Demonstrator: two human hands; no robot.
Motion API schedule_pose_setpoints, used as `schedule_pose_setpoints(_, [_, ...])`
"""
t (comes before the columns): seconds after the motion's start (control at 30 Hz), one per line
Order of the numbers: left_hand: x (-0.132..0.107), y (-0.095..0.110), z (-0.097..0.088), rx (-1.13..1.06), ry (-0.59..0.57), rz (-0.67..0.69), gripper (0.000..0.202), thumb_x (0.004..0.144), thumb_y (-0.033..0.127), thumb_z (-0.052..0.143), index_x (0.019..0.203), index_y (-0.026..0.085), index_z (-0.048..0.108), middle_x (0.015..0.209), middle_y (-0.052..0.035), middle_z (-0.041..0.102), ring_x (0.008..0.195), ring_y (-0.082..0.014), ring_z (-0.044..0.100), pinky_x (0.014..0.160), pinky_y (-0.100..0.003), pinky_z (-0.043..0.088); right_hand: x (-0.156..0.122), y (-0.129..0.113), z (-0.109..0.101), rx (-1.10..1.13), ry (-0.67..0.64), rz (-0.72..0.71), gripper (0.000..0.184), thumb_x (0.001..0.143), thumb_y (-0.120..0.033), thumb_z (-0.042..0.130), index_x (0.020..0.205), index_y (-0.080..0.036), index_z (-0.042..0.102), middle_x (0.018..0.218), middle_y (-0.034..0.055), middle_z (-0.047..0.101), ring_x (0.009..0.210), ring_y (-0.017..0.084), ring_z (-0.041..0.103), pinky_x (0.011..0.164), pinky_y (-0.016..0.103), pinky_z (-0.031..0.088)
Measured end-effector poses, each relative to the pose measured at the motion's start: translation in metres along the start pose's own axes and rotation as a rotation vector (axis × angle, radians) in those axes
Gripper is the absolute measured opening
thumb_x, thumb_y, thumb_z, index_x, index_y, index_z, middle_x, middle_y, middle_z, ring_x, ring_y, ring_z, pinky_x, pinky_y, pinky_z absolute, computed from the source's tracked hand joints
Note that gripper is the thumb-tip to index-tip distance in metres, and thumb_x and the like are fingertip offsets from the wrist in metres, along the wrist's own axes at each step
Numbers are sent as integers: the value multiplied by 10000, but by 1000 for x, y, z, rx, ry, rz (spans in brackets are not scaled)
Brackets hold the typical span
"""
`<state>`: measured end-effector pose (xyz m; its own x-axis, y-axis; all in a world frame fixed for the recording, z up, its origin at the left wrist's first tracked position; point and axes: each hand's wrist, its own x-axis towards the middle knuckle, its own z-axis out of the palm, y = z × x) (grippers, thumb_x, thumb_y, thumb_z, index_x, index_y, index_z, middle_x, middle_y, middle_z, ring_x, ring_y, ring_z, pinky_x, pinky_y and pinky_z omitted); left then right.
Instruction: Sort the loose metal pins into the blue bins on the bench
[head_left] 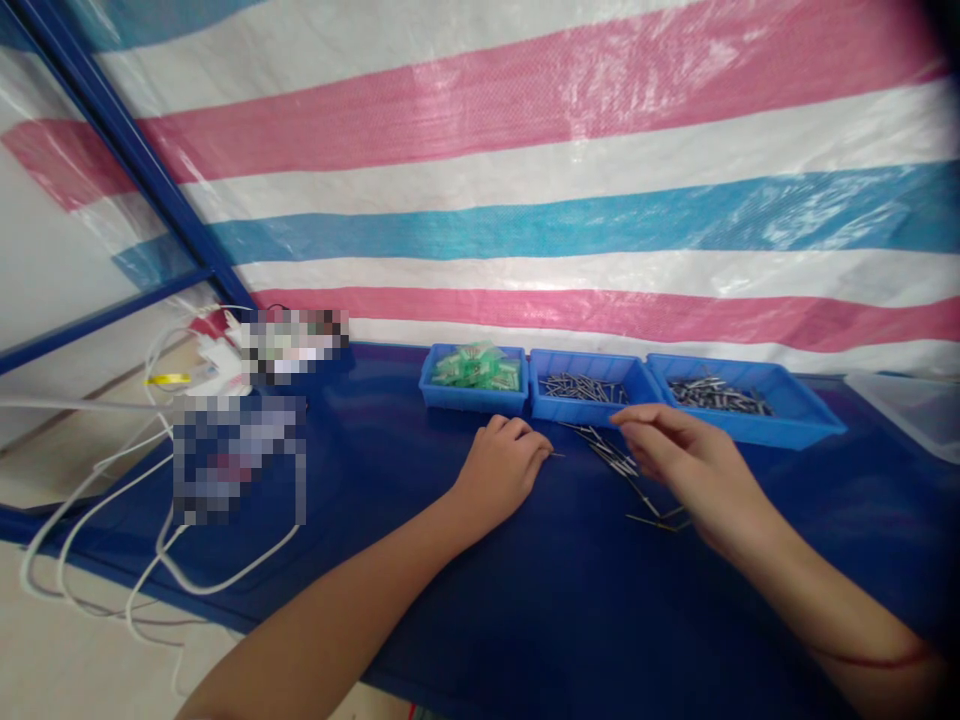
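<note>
No text, label, brand or number could be read anywhere, two patches beside the white cables on the desk were blurred beyond reading

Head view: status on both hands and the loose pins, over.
Left hand curled on table, pinching thin pin. Right hand over loose pins, grip unclear. Blue trays just behind.

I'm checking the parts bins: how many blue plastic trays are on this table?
3, in a row at the back of the dark blue table: left tray with green pieces, middle tray and right tray with thin metal pins. None looks hidden.
</note>
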<state>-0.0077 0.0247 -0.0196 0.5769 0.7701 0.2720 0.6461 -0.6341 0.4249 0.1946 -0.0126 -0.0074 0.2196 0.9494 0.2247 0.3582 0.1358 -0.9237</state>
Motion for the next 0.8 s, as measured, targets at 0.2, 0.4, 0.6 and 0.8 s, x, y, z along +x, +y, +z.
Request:
schedule_pose_setpoints(0.2, [-6, 13, -7, -420, 142, -91, 191, 932, 268, 470, 968, 178, 635, 949, -33, 651, 894, -155, 584, 831, -273, 445, -16, -6, 18, -123, -168, -68, 214, 839, -381, 576, 968, -220, 635, 864, 41, 675, 765, 196, 620, 633, 311, 489])
schedule_pose_setpoints(0.4, [-12, 29, -9, -545, 168, -120, 171, 908, 289, 512, 936, 177, 639, 928, -34, 654, 840, -150, 588, 790, -269, 459, -28, -22, 22, -128, -136, -123, 213, 860, -414, 557, 853, -219, 644, 819, 36, 677, 754, 193, 626, 618, 293, 485])
schedule_pose_setpoints(0.6, [-12, 30, -8, -577, 152, -104, 173, 887, 307, 547, 943, 169, 636, 905, -39, 639, 827, -147, 589, 764, -259, 470, -27, -21, 20, -110, -127, -139, 204, 862, -412, 560, 859, -226, 645, 856, 38, 686, 775, 198, 626, 635, 302, 484])
schedule_pose_setpoints(0.8, [-13, 29, -4, -571, 87, -23, 196, 897, 285, 529, 933, 140, 657, 912, -53, 608, 788, -127, 578, 710, -229, 462, -27, -21, 18, -168, -177, -195, 162, 870, -352, 555, 878, -232, 663, 897, 42, 681, 810, 203, 620, 677, 317, 479])
